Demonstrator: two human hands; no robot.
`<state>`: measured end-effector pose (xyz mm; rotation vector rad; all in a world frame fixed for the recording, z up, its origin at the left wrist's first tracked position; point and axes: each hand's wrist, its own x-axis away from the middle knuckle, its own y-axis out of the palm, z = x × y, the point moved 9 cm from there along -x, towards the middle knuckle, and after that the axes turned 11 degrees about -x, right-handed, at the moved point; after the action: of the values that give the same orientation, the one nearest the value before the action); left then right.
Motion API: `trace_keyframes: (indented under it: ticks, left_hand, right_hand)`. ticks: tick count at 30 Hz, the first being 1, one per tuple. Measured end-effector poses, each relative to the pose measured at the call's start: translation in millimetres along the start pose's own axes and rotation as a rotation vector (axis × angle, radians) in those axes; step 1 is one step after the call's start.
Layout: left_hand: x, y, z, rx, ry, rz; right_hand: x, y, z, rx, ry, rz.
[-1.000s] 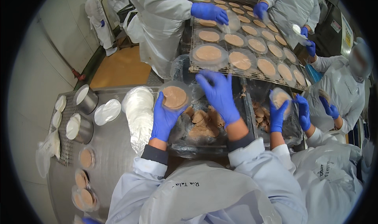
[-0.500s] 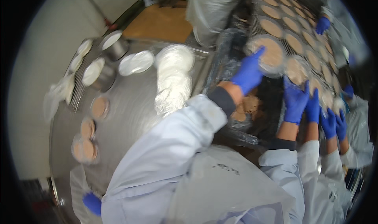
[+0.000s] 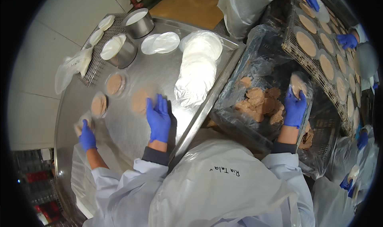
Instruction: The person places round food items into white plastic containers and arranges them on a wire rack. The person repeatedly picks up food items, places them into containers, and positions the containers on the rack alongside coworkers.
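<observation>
My left hand, in a blue glove, is over the steel table with its fingers stretched out. Just beyond its fingertips is a blurred round pinkish-brown patty; whether they touch is unclear. Over a black plastic-lined crate, my right hand grips another patty in clear film. Inside the crate lie torn lumps of the same pinkish-brown mass. At the far left, a co-worker's gloved hand is on another patty.
On the steel table stand two metal pots, stacks of white round sheets and more patties. A wire rack of patties rises at right, with co-workers' gloved hands around it.
My left hand has moved from the rack to the table at left, and a patty is now by its fingertips. My right hand has drawn back from the rack, holding a patty over the crate.
</observation>
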<state>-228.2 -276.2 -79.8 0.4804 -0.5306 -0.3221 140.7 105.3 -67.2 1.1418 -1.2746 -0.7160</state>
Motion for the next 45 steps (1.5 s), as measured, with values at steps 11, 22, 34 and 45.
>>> trace_keyframes:
  ticks: [11, 22, 34, 45]
  left_hand:
    - [12.6, 67.0, -1.8, -1.584, 0.973, -0.360]
    - [88.0, 394.7, -155.3, -0.112, -0.416, -1.094]
    - [83.9, 266.9, -64.4, -0.972, 0.523, -0.865]
    - [-25.7, 41.9, 33.0, -1.646, 0.849, -0.372]
  right_hand:
    - [35.5, 35.8, 52.0, 0.154, 0.019, -0.073]
    - [39.2, 100.1, -34.4, 0.032, -0.162, -0.112]
    - [127.0, 63.1, 81.8, 0.125, 0.162, -0.341]
    - [79.3, 20.2, 88.7, 0.356, 0.095, -0.091]
